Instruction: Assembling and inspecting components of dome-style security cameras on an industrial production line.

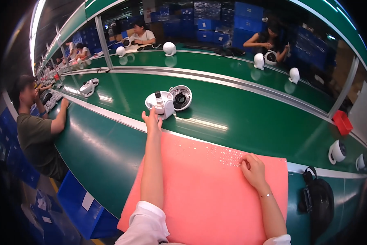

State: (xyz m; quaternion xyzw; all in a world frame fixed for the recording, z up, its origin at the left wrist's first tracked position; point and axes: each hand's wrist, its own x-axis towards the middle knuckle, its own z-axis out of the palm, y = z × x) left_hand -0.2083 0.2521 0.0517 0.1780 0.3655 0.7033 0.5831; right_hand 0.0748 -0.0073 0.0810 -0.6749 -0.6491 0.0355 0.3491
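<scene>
The lower edge of the open white device (168, 108) is partly covered by the left hand (152, 121), so where the fingertips meet it is hard to make out; the undersides of the right hand's fingers are hidden too; at the far right, a white unit (360, 162) is dim near the picture's dark rim.

The open device sits on the green belt (248, 122), just beyond the pink mat (199, 196), its round half showing dark parts inside; another opened unit (88, 87) lies farther left, near a co-worker (36, 134); a red bin (342, 123) stands at the right, a black bag (320, 200) beside the mat; nothing stands between the left hand and the device.

The left hand is spread, fingers parted at the device's near edge; the right hand (254, 168) is curled beside small clear dots (230, 157) on the mat; whether it pinches one, I cannot tell.
</scene>
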